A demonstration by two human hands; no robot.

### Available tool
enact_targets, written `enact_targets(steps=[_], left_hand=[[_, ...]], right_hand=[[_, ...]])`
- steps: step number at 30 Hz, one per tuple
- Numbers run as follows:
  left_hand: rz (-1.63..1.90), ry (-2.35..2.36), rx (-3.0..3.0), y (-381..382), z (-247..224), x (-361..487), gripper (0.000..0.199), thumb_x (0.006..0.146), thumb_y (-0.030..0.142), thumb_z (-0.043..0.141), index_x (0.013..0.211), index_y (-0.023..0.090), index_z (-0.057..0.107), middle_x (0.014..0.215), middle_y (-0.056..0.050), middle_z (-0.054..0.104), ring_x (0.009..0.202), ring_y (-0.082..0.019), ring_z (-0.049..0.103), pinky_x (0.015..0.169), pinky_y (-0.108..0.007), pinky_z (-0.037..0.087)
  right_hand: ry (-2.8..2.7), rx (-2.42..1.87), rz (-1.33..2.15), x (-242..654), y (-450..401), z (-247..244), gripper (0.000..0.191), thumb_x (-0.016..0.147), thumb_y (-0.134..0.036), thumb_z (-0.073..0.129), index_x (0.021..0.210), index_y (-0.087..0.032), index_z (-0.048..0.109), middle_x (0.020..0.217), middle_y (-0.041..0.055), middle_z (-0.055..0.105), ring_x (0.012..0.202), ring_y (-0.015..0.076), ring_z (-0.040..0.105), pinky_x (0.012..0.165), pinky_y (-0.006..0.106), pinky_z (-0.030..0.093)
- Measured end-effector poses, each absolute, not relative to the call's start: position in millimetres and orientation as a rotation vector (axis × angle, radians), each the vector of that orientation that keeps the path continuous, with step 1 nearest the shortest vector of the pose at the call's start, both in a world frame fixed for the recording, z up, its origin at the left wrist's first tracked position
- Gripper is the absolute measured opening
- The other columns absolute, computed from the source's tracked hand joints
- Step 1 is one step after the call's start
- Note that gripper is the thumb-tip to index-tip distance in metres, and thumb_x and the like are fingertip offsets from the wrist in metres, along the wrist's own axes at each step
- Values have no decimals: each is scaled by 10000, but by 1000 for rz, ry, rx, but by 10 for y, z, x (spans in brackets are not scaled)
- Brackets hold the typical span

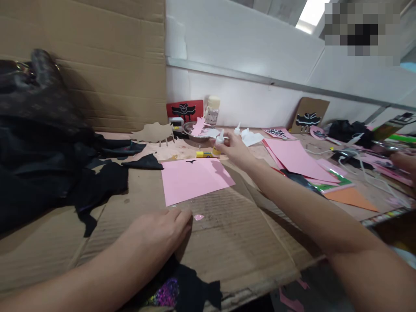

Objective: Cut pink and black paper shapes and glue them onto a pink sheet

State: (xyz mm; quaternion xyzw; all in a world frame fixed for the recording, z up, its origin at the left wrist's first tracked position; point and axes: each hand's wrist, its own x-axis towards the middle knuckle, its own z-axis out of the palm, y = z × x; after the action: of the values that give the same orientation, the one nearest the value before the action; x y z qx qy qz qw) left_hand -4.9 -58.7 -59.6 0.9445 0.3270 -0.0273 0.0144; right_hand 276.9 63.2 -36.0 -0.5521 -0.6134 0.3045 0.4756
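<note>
My right hand (234, 145) reaches to the back of the cardboard-covered table, its fingers closed on a small glue bottle (217, 148) with a white nozzle cap and yellow label. A yellow glue stick (203, 154) lies just left of that bottle. My left hand (165, 227) rests on the cardboard with its fingers curled; what is under them, if anything, is hidden. Pink paper (195, 184) lies flat between the hands, with a small black cut-out (191, 161) on its far edge. Beside my left fingertips is a pink scrap (198, 217).
Black cloth (32, 182) and a brown patterned bag (35, 99) take up the left. A metal dish (188, 128), brown cut-out (154, 132) and another bottle (238, 129) stand behind. Pink sheets (299, 158) and cables lie right; another person's hand (404, 160) is at far right.
</note>
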Motion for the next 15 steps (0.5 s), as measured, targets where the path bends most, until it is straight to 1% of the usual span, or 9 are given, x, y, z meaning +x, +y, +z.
enact_targets(steps=[3,5,8,10,12,15], left_hand=[[1,987,2952,-587,-614,-64,252,1050,115,437,1072,187,677,911,-62,760,785,-220,744,643,-300,521],[43,979,2939,-585,-622,-73,247,1048,118,438,1064,188,675,915,-66,760,794,-226,745,659,-308,542],[7,978,2924,-574,-615,-73,231,1048,130,449,1064,186,673,944,-74,766,819,-242,752,685,-331,570],[-30,988,2917,-562,-602,-66,232,1044,129,447,1057,184,673,939,-75,767,813,-246,752,680,-338,571],[-34,992,2909,-550,-588,-58,234,1040,127,443,1046,184,670,928,-72,766,800,-237,749,670,-329,567],[-29,980,2910,-541,-581,-54,238,1040,133,439,1033,191,669,913,-66,764,783,-235,746,647,-323,559]], right_hand=[[-1538,-1386,670,2509,949,-317,250,970,-195,672,1167,-225,521,1245,126,753,1145,222,721,1013,400,577],[-1572,-1443,619,2344,1130,-347,298,950,-217,722,1185,-212,537,1194,118,747,1097,238,712,997,416,566],[-1615,-1545,586,2192,1318,-461,286,922,-208,762,1132,-188,569,1093,110,744,1002,257,701,956,445,559],[-1635,-1594,579,2167,1390,-547,274,912,-199,776,1100,-176,579,1066,116,744,990,266,697,935,444,558],[-1653,-1611,570,2184,1420,-610,312,898,-212,807,1117,-174,588,1087,125,747,1016,275,699,941,442,557],[-1676,-1583,571,2251,1375,-618,412,900,-238,824,1232,-181,586,1160,140,757,1054,272,717,959,435,570]])
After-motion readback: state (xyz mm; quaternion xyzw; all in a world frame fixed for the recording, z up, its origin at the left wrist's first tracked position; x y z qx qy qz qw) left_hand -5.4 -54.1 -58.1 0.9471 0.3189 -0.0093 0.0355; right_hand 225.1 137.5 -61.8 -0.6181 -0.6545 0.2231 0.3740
